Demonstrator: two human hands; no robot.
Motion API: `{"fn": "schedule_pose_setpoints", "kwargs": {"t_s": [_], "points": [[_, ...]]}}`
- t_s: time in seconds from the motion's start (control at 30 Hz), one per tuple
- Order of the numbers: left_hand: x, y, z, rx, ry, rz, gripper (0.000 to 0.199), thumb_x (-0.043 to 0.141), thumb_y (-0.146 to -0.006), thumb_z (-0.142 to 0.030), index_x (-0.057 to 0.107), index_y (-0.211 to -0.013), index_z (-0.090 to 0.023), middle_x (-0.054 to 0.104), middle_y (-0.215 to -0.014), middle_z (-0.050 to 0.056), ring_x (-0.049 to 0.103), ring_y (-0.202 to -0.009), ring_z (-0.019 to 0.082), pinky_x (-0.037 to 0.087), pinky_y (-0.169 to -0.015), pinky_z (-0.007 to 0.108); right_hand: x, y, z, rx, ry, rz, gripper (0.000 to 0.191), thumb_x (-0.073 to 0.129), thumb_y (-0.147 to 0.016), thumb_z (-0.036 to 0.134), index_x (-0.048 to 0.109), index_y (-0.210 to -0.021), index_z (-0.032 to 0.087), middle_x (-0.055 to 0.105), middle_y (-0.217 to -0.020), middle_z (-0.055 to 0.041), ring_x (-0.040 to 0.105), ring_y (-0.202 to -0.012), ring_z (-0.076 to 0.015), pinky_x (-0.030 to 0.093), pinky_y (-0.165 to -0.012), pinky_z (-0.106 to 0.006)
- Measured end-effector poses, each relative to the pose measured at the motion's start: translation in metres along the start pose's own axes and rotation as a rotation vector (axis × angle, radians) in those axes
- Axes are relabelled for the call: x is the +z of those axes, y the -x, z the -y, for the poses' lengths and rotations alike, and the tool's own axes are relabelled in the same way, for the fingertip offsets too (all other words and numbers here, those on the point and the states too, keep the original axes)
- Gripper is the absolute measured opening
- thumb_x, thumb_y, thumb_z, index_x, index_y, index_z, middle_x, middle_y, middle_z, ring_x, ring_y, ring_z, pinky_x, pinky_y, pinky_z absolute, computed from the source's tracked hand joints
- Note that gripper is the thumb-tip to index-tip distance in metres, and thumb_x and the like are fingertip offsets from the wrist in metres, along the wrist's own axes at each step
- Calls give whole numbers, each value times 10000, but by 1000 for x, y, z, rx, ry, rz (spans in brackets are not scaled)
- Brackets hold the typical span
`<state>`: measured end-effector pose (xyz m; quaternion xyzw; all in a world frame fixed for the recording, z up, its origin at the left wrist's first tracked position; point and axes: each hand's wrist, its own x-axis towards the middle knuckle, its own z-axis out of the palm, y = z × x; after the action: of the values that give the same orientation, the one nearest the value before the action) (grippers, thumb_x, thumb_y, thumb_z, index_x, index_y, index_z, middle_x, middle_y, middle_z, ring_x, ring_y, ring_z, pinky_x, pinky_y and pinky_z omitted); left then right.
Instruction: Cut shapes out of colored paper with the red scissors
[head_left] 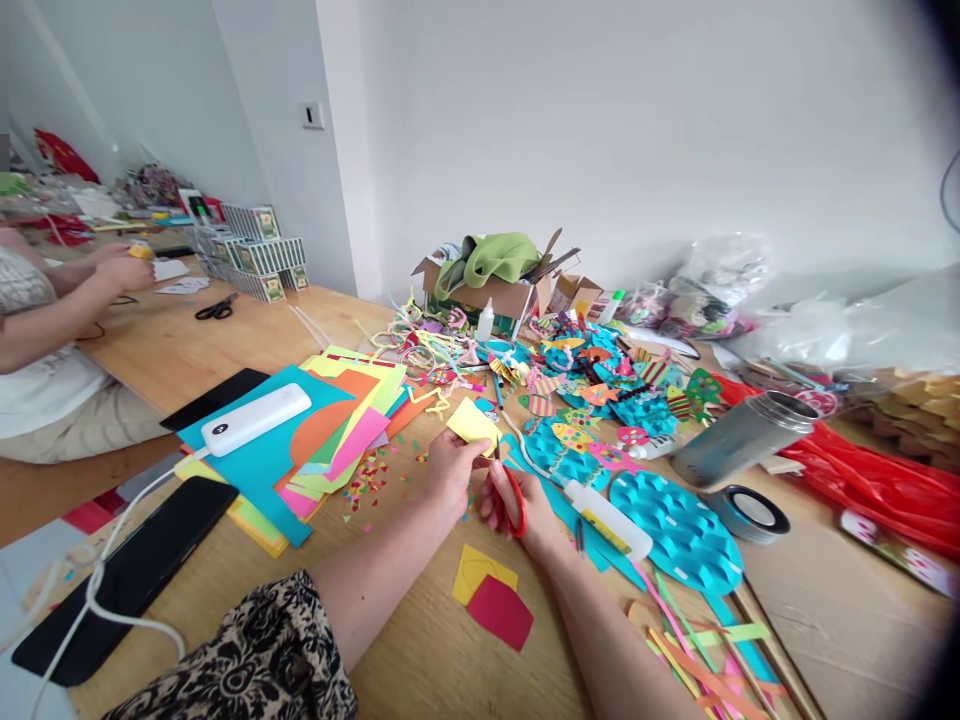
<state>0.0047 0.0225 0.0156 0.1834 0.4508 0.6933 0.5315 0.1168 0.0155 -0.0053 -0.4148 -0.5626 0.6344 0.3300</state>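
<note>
In the middle of the view, my left hand (452,465) pinches a small piece of yellow paper (472,424). Close beside it on the right, my right hand (517,500) is closed round red-handled scissors (512,498), whose blades point up at the lower right edge of that paper. Below both hands a red paper piece (501,611) overlaps a yellow paper piece (480,572) with a drawn curved line. Tiny paper scraps (369,478) lie scattered to the left of my left hand.
Coloured sheets (352,440) with a white power bank (256,420) lie left, beside a black phone (127,580). Paper fish (574,437), a glue bottle (609,520) and a steel flask (742,438) stand or lie right. Another person's hands (120,268) are at far left.
</note>
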Motion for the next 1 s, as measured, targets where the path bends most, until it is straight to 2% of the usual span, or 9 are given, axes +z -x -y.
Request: {"fn": "schedule_pose_setpoints", "kwargs": {"t_s": [0.4, 0.8, 1.0], "points": [[1, 2, -2, -22, -8, 5, 212, 740, -492, -133, 645, -681, -151, 665, -631, 6, 591, -526, 120, 438, -504, 229, -2, -1, -3, -7, 11, 20, 579, 569, -789, 733, 598, -738, 157, 621, -503, -1, 502, -339, -84, 338, -301, -163], [-1, 1, 0, -24, -15, 4, 228, 753, -496, -152, 631, -689, -153, 656, -618, 0, 584, -510, 116, 427, -491, 224, -3, -1, -4, 2, 20, 15, 588, 591, -756, 749, 578, -699, 164, 607, -492, 3, 491, -333, -78, 302, -295, -159], [0, 1, -2, -5, 8, -1, 237, 751, -486, -129, 631, -689, -151, 664, -628, 4, 594, -531, 120, 461, -518, 233, -3, -2, -3, -1, 24, 12, 580, 592, -766, 739, 585, -708, 161, 600, -482, 6, 487, -332, -77, 298, -295, -156]]}}
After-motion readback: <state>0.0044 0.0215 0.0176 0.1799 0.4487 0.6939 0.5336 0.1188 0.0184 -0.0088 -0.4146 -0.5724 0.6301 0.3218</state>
